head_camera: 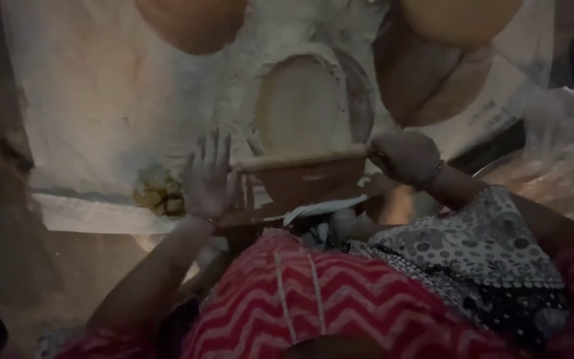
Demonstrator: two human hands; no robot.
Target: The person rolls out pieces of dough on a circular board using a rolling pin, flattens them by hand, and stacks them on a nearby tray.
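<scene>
Home cooking spot at floor level, dimly lit; floured round rolling board with a flatbread being rolled under a wooden rolling pin, finished flatbreads laid on a flour-dusted cloth, dough pieces beside it

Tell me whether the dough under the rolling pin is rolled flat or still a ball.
Rolled flat: the dough lies as a thin oval sheet on the round board, beyond the rolling pin.

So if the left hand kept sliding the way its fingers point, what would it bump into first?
The left hand points up across the floury sheet; the way looks free until the round flatbread at the top edge, though depth is unclear.
</scene>
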